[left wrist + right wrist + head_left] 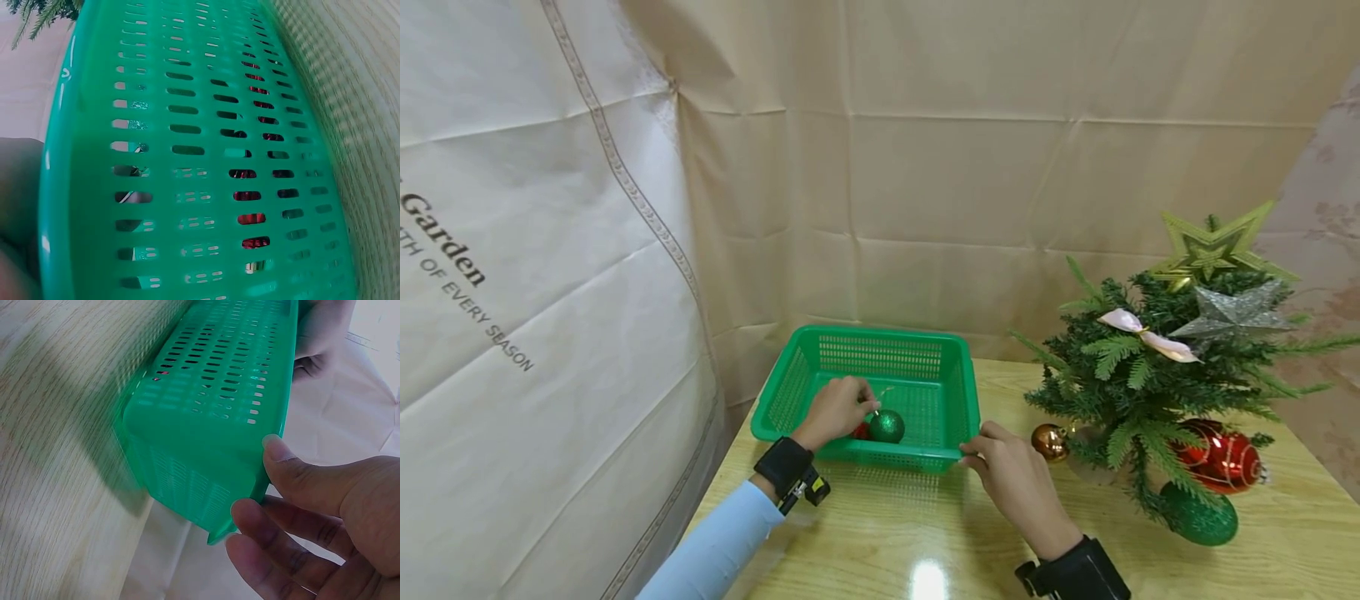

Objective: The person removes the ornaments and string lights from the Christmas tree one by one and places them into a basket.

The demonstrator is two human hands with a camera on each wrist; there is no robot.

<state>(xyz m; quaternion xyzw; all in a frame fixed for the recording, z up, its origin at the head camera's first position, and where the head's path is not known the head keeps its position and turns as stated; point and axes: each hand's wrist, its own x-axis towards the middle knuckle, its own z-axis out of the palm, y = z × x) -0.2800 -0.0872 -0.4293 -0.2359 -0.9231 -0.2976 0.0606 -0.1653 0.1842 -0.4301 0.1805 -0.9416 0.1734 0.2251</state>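
A green plastic basket (867, 337) with slotted sides sits on the wooden table. Inside it, my left hand (838, 410) pinches the top of a glittery green Christmas ball (887, 427) by its hanger. A red ornament (860, 431) lies beside that ball, mostly covered by the hand; red bits also show through the slots in the left wrist view. At the basket's near right corner, my right hand (1011, 475) grips the rim, thumb (281, 450) on one side and fingers (250, 519) at the corner.
To the right stands a small Christmas tree (1138, 375) with a gold star (1213, 250), a silver star (1232, 312) and a pink bow (1150, 336). Low on it are a brown ball (1049, 442), a red ball (1228, 460) and a green ornament (1198, 514). Cloth (925, 183) hangs behind.
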